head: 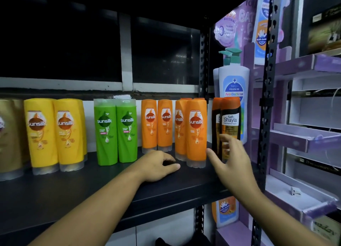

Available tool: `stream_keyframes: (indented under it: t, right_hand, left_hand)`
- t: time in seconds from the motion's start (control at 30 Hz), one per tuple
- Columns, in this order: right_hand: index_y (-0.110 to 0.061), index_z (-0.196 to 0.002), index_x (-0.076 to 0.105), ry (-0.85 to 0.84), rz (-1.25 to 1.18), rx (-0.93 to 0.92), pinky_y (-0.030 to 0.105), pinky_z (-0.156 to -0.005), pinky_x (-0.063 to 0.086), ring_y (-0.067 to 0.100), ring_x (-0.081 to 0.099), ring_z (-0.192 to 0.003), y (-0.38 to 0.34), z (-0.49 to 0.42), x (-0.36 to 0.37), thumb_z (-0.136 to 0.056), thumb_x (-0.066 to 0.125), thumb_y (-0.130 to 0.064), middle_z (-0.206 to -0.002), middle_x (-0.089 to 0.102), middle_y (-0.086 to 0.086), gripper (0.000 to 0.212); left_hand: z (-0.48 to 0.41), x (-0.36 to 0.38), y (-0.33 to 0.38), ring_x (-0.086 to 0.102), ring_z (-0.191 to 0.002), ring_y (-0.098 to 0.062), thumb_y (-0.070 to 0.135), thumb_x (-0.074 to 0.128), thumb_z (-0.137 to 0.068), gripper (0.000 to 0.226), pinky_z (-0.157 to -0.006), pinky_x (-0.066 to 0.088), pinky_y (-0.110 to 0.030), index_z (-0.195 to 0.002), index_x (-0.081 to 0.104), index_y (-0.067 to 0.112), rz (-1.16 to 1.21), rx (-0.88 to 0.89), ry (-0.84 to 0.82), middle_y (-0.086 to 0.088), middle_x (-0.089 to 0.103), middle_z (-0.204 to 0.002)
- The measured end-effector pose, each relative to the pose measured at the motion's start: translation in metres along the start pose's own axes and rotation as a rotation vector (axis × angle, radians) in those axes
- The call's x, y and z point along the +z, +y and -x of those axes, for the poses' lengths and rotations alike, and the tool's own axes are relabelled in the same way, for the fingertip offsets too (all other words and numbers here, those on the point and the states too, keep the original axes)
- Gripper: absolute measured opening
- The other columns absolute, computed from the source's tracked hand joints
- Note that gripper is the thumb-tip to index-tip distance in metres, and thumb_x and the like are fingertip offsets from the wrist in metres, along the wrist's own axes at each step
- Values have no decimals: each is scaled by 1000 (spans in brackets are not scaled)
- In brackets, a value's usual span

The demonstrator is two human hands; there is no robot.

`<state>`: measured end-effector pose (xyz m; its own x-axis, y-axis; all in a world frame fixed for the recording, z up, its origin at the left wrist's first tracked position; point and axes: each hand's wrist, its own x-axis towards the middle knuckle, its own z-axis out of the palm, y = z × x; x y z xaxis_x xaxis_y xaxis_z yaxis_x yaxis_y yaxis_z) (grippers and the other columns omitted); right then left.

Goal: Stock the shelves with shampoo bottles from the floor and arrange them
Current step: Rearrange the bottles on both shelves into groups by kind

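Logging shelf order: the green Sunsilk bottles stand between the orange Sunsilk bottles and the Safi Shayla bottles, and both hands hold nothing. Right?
Not quite. In the head view the green Sunsilk bottles stand between the yellow Sunsilk bottles and the orange Sunsilk bottles; the Safi Shayla bottles are beyond the orange ones. The left hand and right hand hold nothing.

A flat black shelf board (92,186) is loaded with upright plastic shampoo bottles grouped by colour: yellow bottles (43,133) at the left, green bottles (116,133) beside them, orange bottles (196,131) further right, and dark brown-and-orange Safi Shayla bottles (230,116) at the right end. The left hand (158,164) is laid palm down on the board before the orange bottles, fingers loosely curled. The right hand (228,153) is held open, fingers spread, just in front of the Shayla bottles; contact cannot be told.
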<state>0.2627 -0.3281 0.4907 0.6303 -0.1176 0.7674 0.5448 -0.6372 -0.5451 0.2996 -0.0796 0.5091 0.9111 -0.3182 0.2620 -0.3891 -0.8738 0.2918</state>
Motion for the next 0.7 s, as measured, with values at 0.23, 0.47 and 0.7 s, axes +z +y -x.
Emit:
stream_keyframes:
  t: [0.23,0.47,0.7]
  right_hand:
    - [-29,-155,15,-301,-140,254,41,-101,46,26,49,-133,-28,-31,31,-86,76,-41,-148,46,0,92]
    - [-29,-153,18,-312,-143,282,40,-96,47,28,49,-132,-16,-27,43,-91,71,-40,-149,45,1,83]
    - [-28,-147,30,-289,-154,250,14,-72,45,6,53,-98,-11,-26,44,-89,75,-36,-129,53,-7,74]
  left_hand:
    - [3,-2,1,63,-105,-9,46,64,-98,35,-97,53,-35,-126,70,26,62,-31,150,7,71,-116]
    - [-8,-2,6,61,-119,-16,43,66,-97,51,-104,51,-35,-143,53,25,179,-94,179,1,63,-134]
    - [-48,-16,22,43,-146,-27,42,80,-86,103,-118,39,-49,-162,10,36,332,-151,71,-2,38,-162]
